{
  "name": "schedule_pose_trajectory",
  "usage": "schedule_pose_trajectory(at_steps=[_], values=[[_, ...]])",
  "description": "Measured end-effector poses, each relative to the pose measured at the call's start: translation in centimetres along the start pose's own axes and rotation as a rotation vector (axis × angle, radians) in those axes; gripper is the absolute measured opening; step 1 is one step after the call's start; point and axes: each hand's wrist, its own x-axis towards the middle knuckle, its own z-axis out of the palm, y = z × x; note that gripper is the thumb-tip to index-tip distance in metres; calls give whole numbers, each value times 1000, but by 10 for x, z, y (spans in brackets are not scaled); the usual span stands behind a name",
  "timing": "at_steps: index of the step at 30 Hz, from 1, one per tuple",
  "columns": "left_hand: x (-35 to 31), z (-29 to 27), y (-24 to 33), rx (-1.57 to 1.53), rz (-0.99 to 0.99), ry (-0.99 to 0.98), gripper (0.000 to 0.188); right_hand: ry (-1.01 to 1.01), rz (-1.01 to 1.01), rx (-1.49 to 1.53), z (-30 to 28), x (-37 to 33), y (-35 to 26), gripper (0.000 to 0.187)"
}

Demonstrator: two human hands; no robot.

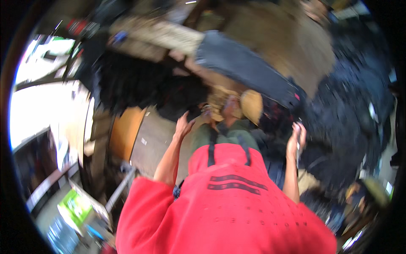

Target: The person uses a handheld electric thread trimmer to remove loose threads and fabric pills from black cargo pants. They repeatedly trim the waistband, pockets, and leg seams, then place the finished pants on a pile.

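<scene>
My left hand is raised beside my left leg, fingers apart, with nothing visible in it. Just beyond it lies a dark pile of black cloth. On the other side, my right hand is held up with its fingers curled. A thin silvery object shows along its palm, too blurred to name. Close to that hand is a large heap of black cloth. Ahead of my legs a long board with a dark grey covering slants across.
A tan rounded piece sits by my feet. To the left are an orange-brown panel, a green-and-white box and a clear blue water bottle. A pale beam lies at the far side. Motion blurs much of the scene.
</scene>
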Motion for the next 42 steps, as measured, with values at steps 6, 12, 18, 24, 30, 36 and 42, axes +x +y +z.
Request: schedule_pose_trajectory(at_steps=[6,12,18,24,30,36,42], values=[[-21,17,170,-90,230,-537,64,192,260,-7,-1,48,99,29],[-10,-21,338,74,555,-348,41,160,94,-318,43,100,174,67],[21,-6,480,183,850,-346,33,143,226,38,7,119,179,80],[94,174,585,181,704,-676,100,303,144,77,-15,119,84,82],[140,233,616,-132,669,-1016,94,497,313,280,-7,94,35,66],[158,196,624,286,1153,-917,101,455,82,163,19,85,34,46],[165,141,603,476,1138,-812,99,416,-197,-7,41,57,-31,39]])
